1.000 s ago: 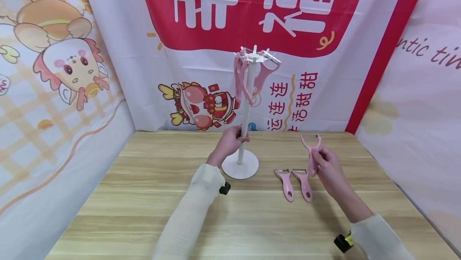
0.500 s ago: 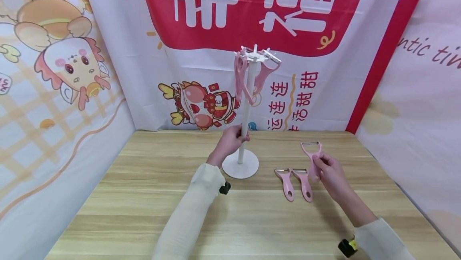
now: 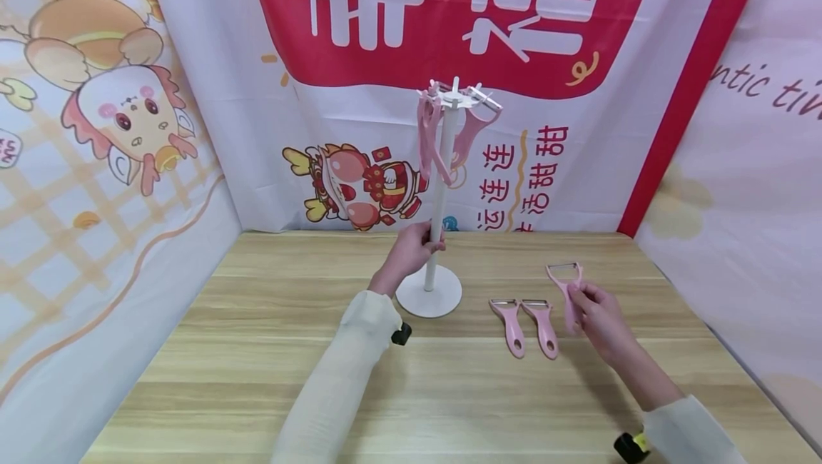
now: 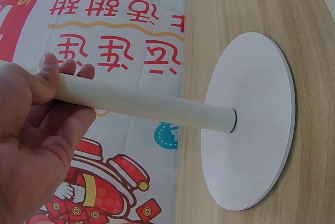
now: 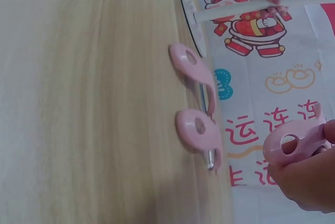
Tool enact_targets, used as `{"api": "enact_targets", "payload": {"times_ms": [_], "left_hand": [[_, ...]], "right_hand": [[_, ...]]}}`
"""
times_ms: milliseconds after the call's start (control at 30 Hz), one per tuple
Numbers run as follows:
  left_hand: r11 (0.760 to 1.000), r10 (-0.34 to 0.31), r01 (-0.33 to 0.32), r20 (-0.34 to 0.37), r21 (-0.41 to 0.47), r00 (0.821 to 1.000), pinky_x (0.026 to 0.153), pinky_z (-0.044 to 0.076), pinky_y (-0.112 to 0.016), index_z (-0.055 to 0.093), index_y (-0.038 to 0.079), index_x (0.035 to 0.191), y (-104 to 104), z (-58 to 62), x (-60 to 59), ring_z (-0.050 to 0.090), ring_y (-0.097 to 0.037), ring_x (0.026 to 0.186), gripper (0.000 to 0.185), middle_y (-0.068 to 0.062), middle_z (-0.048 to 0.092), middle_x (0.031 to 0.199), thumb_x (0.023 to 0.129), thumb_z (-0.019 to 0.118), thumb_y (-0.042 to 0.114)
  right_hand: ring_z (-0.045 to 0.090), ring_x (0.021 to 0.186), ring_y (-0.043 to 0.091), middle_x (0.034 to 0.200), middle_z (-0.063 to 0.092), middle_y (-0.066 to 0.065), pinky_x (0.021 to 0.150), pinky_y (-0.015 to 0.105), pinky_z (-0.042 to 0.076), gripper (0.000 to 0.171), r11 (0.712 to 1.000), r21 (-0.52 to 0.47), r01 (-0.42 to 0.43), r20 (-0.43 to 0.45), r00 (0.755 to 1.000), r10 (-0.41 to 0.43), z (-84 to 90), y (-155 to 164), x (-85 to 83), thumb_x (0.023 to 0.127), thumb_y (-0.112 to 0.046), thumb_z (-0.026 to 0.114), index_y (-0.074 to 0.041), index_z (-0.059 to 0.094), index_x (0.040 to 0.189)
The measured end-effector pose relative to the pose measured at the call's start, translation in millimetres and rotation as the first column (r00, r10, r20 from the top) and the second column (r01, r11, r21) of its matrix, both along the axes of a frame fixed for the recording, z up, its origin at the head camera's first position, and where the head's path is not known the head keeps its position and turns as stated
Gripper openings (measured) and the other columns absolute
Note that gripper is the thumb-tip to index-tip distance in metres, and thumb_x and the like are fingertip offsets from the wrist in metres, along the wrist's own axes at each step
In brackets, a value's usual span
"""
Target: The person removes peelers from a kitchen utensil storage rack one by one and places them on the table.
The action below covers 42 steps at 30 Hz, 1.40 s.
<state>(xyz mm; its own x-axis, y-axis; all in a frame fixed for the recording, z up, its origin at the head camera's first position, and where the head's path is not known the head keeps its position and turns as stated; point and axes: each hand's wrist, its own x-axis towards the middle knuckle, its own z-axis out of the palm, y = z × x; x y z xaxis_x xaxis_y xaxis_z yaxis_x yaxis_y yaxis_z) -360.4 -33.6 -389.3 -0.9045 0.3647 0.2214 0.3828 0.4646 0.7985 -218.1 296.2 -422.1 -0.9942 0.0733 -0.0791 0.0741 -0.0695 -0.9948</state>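
Observation:
My left hand (image 3: 411,250) grips the white pole (image 4: 146,104) of an upright stand, low down above its round base (image 3: 427,303). Pink Y-shaped peelers (image 3: 472,135) hang from the hooks at the stand's top. Over the right side of the table, my right hand (image 3: 596,313) pinches another pink peeler (image 3: 565,282) by its handle, blade end pointing away. In the right wrist view that peeler's holed handle end (image 5: 309,130) sticks out from the fingers. Two more pink peelers, a left one (image 3: 511,328) and a right one (image 3: 544,328), lie side by side between the base and this hand.
The wood-grain table (image 3: 257,350) ends at a white and red printed cloth (image 3: 359,121) behind the stand. Printed cloths also hang on the left (image 3: 180,250) and right (image 3: 726,185). The hung peelers rise well above the tabletop.
My right hand has moved nearer and slightly to the right, carrying the peeler with it. The left hand and the stand have stayed put, as have the two lying peelers.

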Motion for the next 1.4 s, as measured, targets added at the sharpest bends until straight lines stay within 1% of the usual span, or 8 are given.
{"api": "enact_targets", "payload": {"times_ms": [167, 300, 467, 700, 833, 1000, 1233, 1400], "left_hand": [[1.000, 0.002, -0.002, 0.001, 0.002, 1.000, 0.099, 0.056, -0.048, 0.066, 0.006, 0.104, -0.4, 0.4, 0.3, 0.067, -0.023, 0.097, 0.009, -0.007, 0.070, 0.097, 0.096, 0.065, 0.010], [1.000, 0.006, -0.006, 0.002, 0.000, 1.000, 0.098, 0.056, -0.047, 0.065, 0.010, 0.101, -0.4, 0.6, 0.7, 0.067, -0.022, 0.096, 0.005, -0.006, 0.069, 0.096, 0.096, 0.065, 0.011], [1.000, 0.003, -0.003, -0.002, -0.001, 1.000, 0.098, 0.056, -0.046, 0.065, 0.010, 0.100, 0.2, 1.0, 0.8, 0.067, -0.022, 0.096, 0.004, -0.006, 0.069, 0.097, 0.096, 0.065, 0.010], [1.000, 0.003, -0.003, -0.002, -0.004, 1.000, 0.098, 0.056, -0.047, 0.065, 0.009, 0.101, 0.4, 1.5, 1.8, 0.067, -0.023, 0.097, 0.006, -0.006, 0.070, 0.098, 0.097, 0.065, 0.013], [1.000, 0.002, -0.002, 0.006, -0.003, 1.000, 0.099, 0.056, -0.047, 0.065, 0.010, 0.101, 0.2, 1.4, 1.5, 0.067, -0.023, 0.097, 0.005, -0.006, 0.070, 0.098, 0.097, 0.065, 0.013], [1.000, 0.005, -0.005, -0.004, -0.010, 1.000, 0.098, 0.057, -0.046, 0.065, 0.010, 0.100, -0.2, 1.3, 0.0, 0.067, -0.022, 0.097, 0.004, -0.006, 0.069, 0.097, 0.096, 0.065, 0.012], [1.000, -0.003, 0.003, -0.001, -0.007, 1.000, 0.099, 0.056, -0.047, 0.065, 0.010, 0.100, -0.7, 0.0, -2.4, 0.067, -0.022, 0.097, 0.004, -0.006, 0.069, 0.097, 0.097, 0.065, 0.012], [1.000, -0.005, 0.006, 0.010, -0.007, 1.000, 0.100, 0.055, -0.048, 0.065, 0.006, 0.103, -0.4, -0.6, -1.8, 0.067, -0.023, 0.098, 0.008, -0.006, 0.069, 0.098, 0.097, 0.064, 0.011]], "right_hand": [[0.045, 0.061, 0.005, 0.073, 0.049, -0.008, 0.051, 0.020, 0.039, 0.018, 0.999, 0.048, -0.011, 0.040, 0.999, 0.009, -3.5, 5.0, -0.6, 0.106, -0.025, 0.048, -0.016, 0.057, 0.093], [0.048, 0.064, 0.005, 0.076, 0.050, -0.009, 0.054, 0.020, 0.043, 0.018, 0.995, 0.095, -0.009, 0.061, 0.998, 0.003, -8.2, 9.4, -1.8, 0.106, -0.024, 0.048, -0.016, 0.055, 0.091], [0.051, 0.071, 0.004, 0.083, 0.052, -0.008, 0.059, 0.019, 0.048, 0.017, 0.985, 0.170, -0.006, 0.089, 0.996, -0.010, -15.0, 16.8, -3.6, 0.106, -0.021, 0.048, -0.012, 0.056, 0.095], [0.050, 0.073, 0.004, 0.086, 0.050, -0.005, 0.062, 0.018, 0.049, 0.015, 0.970, 0.239, -0.038, 0.132, 0.991, 0.006, -22.0, 27.5, -3.8, 0.106, -0.014, 0.045, -0.006, 0.056, 0.099], [0.050, 0.073, 0.004, 0.086, 0.051, -0.004, 0.063, 0.018, 0.050, 0.021, 0.953, 0.296, -0.057, 0.160, 0.987, 0.009, -24.1, 32.4, -4.2, 0.106, -0.011, 0.043, 0.006, 0.053, 0.113], [0.055, 0.078, 0.003, 0.092, 0.056, -0.002, 0.068, 0.019, 0.054, 0.042, 0.930, 0.357, -0.084, 0.188, 0.982, 0.017, -27.8, 38.7, -6.6, 0.104, -0.008, 0.042, 0.020, 0.035, 0.134], [0.056, 0.076, 0.007, 0.093, 0.058, 0.005, 0.064, 0.022, 0.053, 0.045, 0.891, 0.442, -0.102, 0.223, 0.975, 0.000, -33.0, 43.8, -11.3, 0.101, -0.007, 0.045, 0.021, 0.036, 0.135], [0.054, 0.070, 0.008, 0.084, 0.057, 0.001, 0.059, 0.023, 0.050, 0.035, 0.871, 0.480, -0.101, 0.231, 0.973, -0.014, -35.0, 43.2, -12.6, 0.098, -0.008, 0.051, 0.017, 0.047, 0.122]]}}
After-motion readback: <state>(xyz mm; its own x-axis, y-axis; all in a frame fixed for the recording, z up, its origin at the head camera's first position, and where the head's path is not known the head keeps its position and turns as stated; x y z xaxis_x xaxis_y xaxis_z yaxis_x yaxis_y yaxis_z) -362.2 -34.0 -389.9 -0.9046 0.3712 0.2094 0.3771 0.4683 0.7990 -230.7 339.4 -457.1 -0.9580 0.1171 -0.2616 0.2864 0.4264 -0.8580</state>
